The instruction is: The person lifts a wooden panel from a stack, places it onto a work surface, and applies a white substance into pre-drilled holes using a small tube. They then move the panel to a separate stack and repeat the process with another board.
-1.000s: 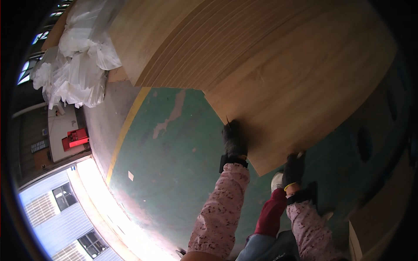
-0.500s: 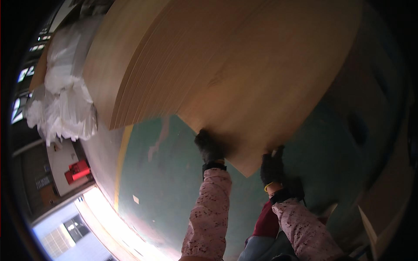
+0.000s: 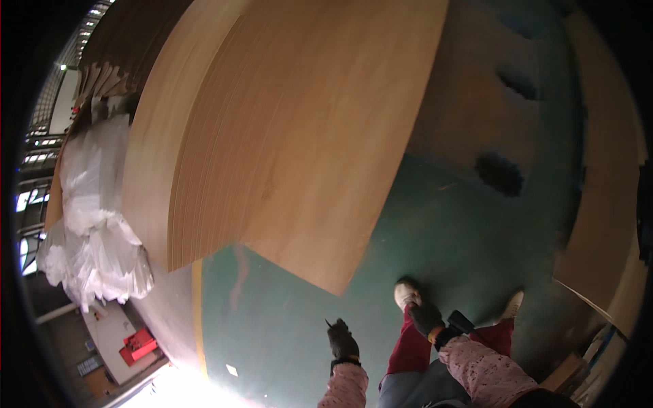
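Note:
A large wood-coloured sheet (image 3: pixel 320 197) lies on top of a stack of like sheets (image 3: pixel 207 183), its near corner jutting out over the green floor. My left hand (image 3: pixel 342 340), in a dark glove, is below that corner and apart from it. Its fingers look curled, and a thin dark tip sticks up from them; I cannot make out what it is. My right hand (image 3: pixel 426 319), also gloved, hangs before my red trouser leg, close to a light shoe (image 3: pixel 407 294). Its fingers blend into the dark and are hard to read. A black piece (image 3: pixel 460 322) shows beside its wrist.
Crumpled clear plastic wrap (image 3: pixel 102 251) hangs at the stack's left. Beyond a yellow floor line (image 3: pixel 198 313) stands a pale table with a red box (image 3: pixel 139 345). More boards (image 3: pixel 598 224) stand along the right. A dark-holed panel (image 3: pixel 469 102) lies at the upper right.
Both hands have come off the sheet's edge and dropped nearer my body. The sheet's corner now sits further left and lower in view, and the view itself has shifted.

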`<control>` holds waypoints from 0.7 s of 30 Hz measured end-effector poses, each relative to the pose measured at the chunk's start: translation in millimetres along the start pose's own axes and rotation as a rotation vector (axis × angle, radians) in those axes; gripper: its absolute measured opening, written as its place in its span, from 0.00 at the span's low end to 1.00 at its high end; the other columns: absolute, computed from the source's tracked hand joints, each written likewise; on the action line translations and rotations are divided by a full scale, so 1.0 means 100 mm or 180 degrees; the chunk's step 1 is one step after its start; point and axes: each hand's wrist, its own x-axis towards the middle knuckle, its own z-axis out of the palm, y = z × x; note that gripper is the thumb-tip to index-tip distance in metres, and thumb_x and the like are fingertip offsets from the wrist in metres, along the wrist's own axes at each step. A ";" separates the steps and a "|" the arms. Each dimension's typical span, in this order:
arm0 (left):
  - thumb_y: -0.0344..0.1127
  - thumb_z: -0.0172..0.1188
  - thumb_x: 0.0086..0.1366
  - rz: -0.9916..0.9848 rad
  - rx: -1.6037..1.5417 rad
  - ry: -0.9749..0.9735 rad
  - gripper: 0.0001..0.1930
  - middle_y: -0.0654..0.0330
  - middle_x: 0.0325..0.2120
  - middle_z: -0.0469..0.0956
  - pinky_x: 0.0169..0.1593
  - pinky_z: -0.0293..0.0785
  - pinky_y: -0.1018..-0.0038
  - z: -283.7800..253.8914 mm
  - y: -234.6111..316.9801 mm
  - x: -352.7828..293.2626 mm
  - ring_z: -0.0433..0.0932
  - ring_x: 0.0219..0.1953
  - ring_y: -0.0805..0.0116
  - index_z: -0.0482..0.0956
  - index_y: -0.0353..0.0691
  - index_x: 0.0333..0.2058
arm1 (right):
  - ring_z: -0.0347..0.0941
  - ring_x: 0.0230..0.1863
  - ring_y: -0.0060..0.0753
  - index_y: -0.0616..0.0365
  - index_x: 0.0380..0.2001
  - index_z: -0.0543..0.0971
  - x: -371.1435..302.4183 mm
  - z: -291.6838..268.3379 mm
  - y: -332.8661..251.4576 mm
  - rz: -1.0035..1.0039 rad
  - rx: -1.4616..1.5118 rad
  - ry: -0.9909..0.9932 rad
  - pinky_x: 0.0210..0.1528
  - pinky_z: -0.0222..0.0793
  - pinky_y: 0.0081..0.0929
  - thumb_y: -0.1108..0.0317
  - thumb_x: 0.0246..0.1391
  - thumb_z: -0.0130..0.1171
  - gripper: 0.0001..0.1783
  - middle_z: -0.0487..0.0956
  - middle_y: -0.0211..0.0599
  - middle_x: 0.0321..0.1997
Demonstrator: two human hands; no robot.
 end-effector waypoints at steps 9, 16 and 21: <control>0.46 0.57 0.64 0.0127 0.0579 -0.1070 0.14 0.61 0.26 0.78 0.30 0.72 0.71 0.01 -0.04 -0.92 0.75 0.26 0.70 0.74 0.40 0.36 | 0.72 0.52 0.52 0.53 0.59 0.66 -1.43 -1.70 1.89 0.1032 -0.1236 0.0753 0.56 0.66 0.46 0.55 0.57 0.46 0.28 0.77 0.47 0.50; 0.44 0.57 0.64 0.0183 0.0548 -0.1383 0.14 0.60 0.25 0.77 0.27 0.74 0.71 0.14 0.25 -1.16 0.76 0.24 0.67 0.73 0.38 0.38 | 0.72 0.51 0.58 0.53 0.58 0.67 -2.07 -2.33 2.16 0.1283 -0.0948 0.0779 0.51 0.67 0.48 0.48 0.56 0.46 0.31 0.75 0.54 0.52; 0.39 0.45 0.70 0.0818 0.0884 -0.2028 0.11 0.66 0.25 0.74 0.24 0.69 0.77 0.39 0.17 -1.39 0.72 0.23 0.74 0.73 0.43 0.43 | 0.66 0.59 0.56 0.51 0.61 0.65 -2.38 -2.49 2.59 0.1107 -0.0209 0.0609 0.60 0.61 0.43 0.44 0.54 0.48 0.35 0.70 0.54 0.58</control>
